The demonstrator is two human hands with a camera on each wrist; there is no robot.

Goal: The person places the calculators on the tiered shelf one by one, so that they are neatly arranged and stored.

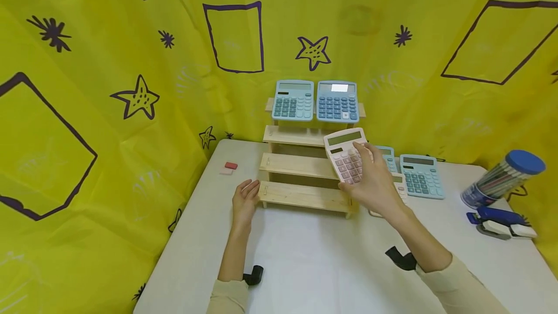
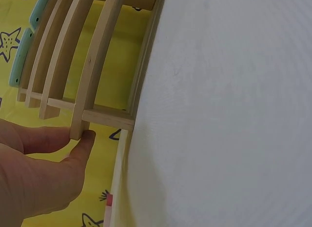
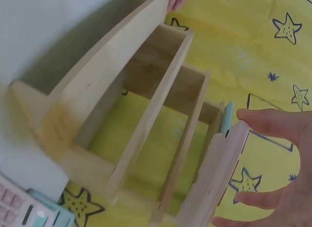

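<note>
My right hand (image 1: 377, 185) grips a pink calculator (image 1: 346, 151) over the right side of a stepped wooden rack (image 1: 301, 195), its keys facing me. In the right wrist view, the thumb and fingers reach around the edges of the pink calculator (image 3: 214, 173). At the rack's lower left end is my left hand (image 1: 245, 207). The left wrist view has that hand's thumb and finger pinching the end of the lowest shelf (image 2: 80, 129). Two blue calculators, one lighter (image 1: 293, 101) and one darker (image 1: 337, 102), stand side by side on the top shelf.
Right of the rack lie a light blue calculator (image 1: 421, 177), another bluish one (image 1: 388, 154) and a pink one (image 1: 400, 185), partly hidden. A pencil tub (image 1: 501, 178) and staplers (image 1: 501, 217) stand farther right. Small erasers (image 1: 231, 165) lie left. A yellow patterned curtain (image 1: 348, 23) hangs behind.
</note>
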